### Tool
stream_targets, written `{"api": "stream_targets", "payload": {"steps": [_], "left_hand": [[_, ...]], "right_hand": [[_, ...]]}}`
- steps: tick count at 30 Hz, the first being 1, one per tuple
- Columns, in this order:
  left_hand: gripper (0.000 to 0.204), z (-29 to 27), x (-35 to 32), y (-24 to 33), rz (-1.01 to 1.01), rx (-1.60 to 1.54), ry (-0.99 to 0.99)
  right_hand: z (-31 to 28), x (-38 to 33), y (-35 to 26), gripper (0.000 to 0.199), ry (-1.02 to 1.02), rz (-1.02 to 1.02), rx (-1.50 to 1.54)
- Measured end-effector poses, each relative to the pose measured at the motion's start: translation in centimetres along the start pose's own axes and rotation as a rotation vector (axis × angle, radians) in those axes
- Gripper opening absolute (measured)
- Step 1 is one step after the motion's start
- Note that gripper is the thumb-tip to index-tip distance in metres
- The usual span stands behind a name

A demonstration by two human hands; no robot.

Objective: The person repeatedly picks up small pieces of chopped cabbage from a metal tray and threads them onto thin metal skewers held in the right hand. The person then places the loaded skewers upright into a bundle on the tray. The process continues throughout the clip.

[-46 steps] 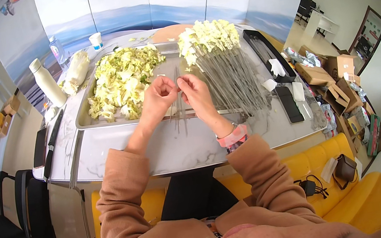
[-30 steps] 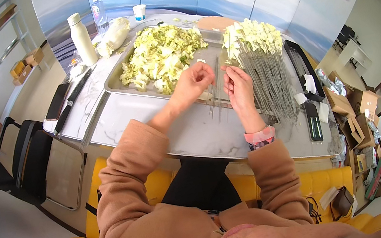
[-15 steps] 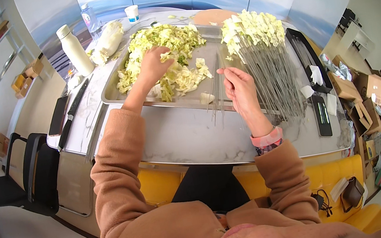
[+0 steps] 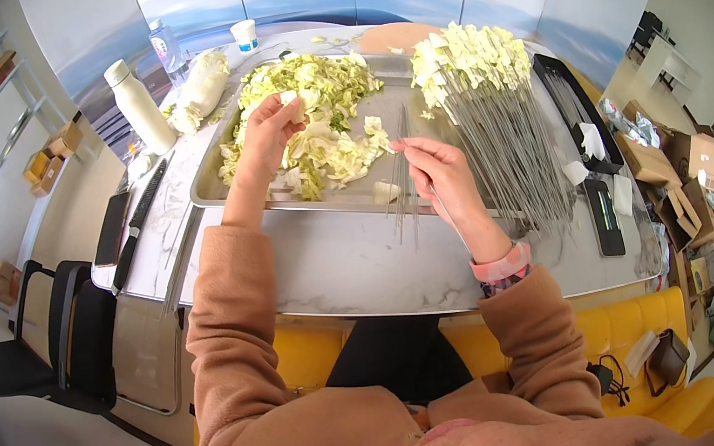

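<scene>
My left hand [image 4: 270, 135] is raised just over the heap of chopped cabbage [image 4: 295, 77], its fingers closed on a pale piece of cabbage leaf [image 4: 289, 98]. A thin metal skewer [image 4: 447, 213] runs down through my right hand [image 4: 446, 175], gripped between thumb and fingers in front of the tray. The cabbage fills the left side of the metal tray [image 4: 264, 203]. Several bare skewers [image 4: 401, 215] lie across the near rim beside my right hand. To its right is a dense bundle of skewers [image 4: 506, 151], their far ends threaded with cabbage pieces [image 4: 471, 57].
Left of the tray are a serrated knife [image 4: 138, 224], a dark phone [image 4: 112, 228], a white bottle [image 4: 140, 108] and a whole cabbage [image 4: 204, 86]. A paper cup [image 4: 245, 36] stands at the back. A long black box [image 4: 580, 115] lies at the right.
My left hand has come up out of the cabbage heap toward me and now shows a leaf piece in its fingers. My right hand has shifted slightly nearer and left, its skewer now plainly visible.
</scene>
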State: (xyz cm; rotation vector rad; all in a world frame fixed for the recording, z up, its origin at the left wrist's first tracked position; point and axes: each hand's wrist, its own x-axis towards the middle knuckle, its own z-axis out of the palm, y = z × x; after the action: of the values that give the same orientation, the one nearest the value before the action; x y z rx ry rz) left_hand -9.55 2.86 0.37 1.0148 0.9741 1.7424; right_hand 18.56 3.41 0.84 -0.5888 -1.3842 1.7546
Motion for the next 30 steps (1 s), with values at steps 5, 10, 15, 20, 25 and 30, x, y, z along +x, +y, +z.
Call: {"api": "stream_targets", "payload": {"steps": [5, 10, 15, 20, 25, 30], "left_hand": [[0.01, 0.1, -0.7, 0.2, -0.081, -0.151, 0.006], [0.017, -0.4, -0.8, 0.4, -0.068, -0.17, -0.004], [0.021, -0.1, -1.2, 0.8, -0.07, -0.146, -0.053], [0.016, 0.0, -1.5, 0.9, -0.074, -0.179, -0.11], [0.012, -0.3, -1.3, 0.6, -0.131, -0.159, -0.142], [0.011, -0.5, -1.3, 0.7, -0.141, -0.1, -0.162]], "right_hand": [[-0.1, -0.3, -0.3, 0.032, -0.15, 0.052, 0.002], [0.2, -0.5, -0.5, 0.033, -0.196, 0.109, -0.114], [0.3, -0.5, -0.5, 0.032, -0.211, 0.099, -0.157], [0.4, -0.6, -0.4, 0.032, -0.22, 0.095, -0.162], [0.2, -0.5, -0.3, 0.032, -0.233, 0.087, -0.2], [0.1, -0.4, -0.1, 0.032, -0.242, 0.07, -0.211]]}}
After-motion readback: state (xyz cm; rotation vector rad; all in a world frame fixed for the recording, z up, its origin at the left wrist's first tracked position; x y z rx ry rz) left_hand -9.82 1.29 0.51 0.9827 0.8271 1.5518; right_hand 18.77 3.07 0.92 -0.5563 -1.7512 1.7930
